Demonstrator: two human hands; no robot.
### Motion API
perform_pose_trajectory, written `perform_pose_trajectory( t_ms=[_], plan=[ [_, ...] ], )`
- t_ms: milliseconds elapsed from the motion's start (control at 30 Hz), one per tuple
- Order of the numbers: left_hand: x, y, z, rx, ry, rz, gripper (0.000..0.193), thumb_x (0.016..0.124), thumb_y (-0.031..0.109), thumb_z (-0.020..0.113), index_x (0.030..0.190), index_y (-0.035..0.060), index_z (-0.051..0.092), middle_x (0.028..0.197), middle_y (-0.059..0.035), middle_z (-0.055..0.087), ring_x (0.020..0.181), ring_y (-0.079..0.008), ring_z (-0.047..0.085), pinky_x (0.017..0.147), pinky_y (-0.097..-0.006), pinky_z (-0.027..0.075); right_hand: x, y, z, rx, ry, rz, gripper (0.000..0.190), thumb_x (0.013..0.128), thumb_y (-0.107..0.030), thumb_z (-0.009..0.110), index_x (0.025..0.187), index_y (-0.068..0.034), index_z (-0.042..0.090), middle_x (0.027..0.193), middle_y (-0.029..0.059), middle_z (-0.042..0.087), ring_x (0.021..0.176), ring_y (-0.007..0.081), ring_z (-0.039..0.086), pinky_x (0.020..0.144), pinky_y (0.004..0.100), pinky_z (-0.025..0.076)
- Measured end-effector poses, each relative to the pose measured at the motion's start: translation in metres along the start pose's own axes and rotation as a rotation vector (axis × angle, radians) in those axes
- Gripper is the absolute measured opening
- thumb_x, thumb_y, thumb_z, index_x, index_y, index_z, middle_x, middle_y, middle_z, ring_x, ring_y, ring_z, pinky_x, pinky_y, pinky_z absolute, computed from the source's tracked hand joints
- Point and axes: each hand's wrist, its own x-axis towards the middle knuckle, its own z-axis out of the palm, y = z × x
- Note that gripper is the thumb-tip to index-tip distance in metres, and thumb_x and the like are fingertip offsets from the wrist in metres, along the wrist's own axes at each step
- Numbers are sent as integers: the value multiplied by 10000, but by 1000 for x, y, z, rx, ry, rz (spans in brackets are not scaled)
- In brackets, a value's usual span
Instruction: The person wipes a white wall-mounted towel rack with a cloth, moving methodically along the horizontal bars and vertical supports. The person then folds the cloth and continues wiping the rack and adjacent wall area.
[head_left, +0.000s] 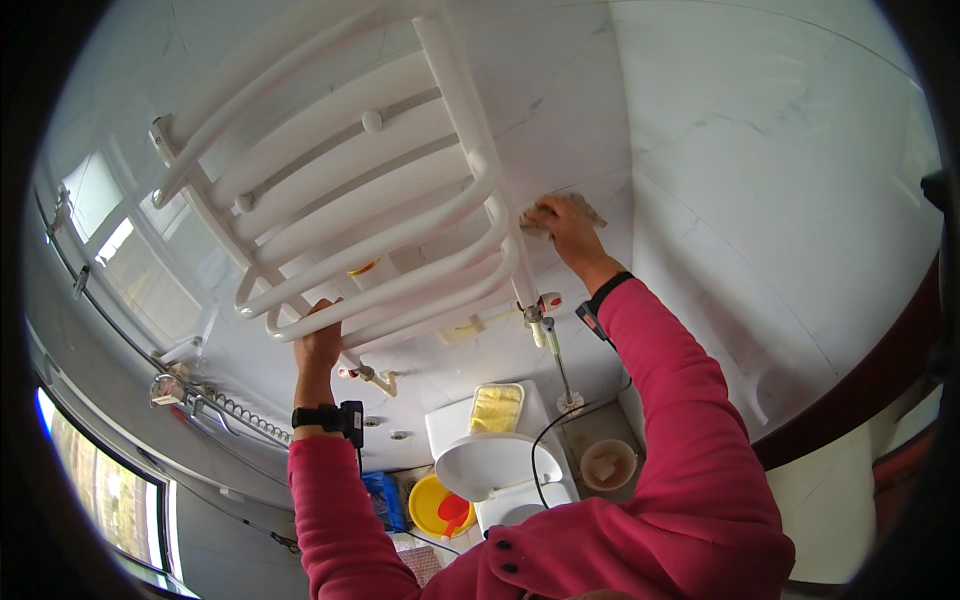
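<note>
A white tubular towel radiator (360, 180) is mounted on the marbled wall in front of me. My left hand (321, 337) is at its lower left, with the fingers behind a lower bar, touching or gripping it. My right hand (559, 225) holds a crumpled greyish cloth (589, 208) against the wall tiles, just right of the radiator's upright tube. Valves with red and white knobs sit at the radiator's foot, one at the right (551, 301) and one at the left (349, 372). Both wrists wear black straps with small devices.
Below stands a toilet (499, 465) with a yellow cloth (496, 409) on its tank. A toilet brush (570, 403), a waste bin (607, 465), a yellow basin (427, 506) and a blue container (384, 499) are nearby. Shower fittings (169, 388) and a window (105, 480) lie left. Dark cables hang near my body.
</note>
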Motion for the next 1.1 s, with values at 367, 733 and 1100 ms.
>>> perform_pose_trajectory(
  t_ms=[367, 733, 1100],
  plan=[
    [2, -5, 2, 63, -5, 17, 302, 966, 349, 531, 922, 64, 620, 931, -194, 677, 924, -421, 636, 801, -472, 497, 57, -38, -50, -66, 204, 180, 507, 854, 26, 583, 1319, -174, 567, 1115, 118, 585, 960, 332, 628, 816, 436, 536],
    [5, -5, 2, 102, 3, 28, 356, 974, 385, 542, 909, 45, 623, 935, -209, 682, 931, -431, 646, 799, -478, 500, 91, -66, -51, -139, 11, 272, 560, 888, -94, 584, 1429, -182, 469, 1106, 135, 600, 945, 365, 652, 817, 467, 539],
    [2, 1, -1, 84, 0, 4, 396, 973, 429, 539, 897, 51, 629, 927, -206, 678, 920, -434, 640, 792, -487, 496, 81, -67, -43, -5, 93, 214, 551, 890, -100, 579, 1423, -142, 447, 1090, 197, 608, 931, 407, 652, 804, 484, 539]
  ],
)
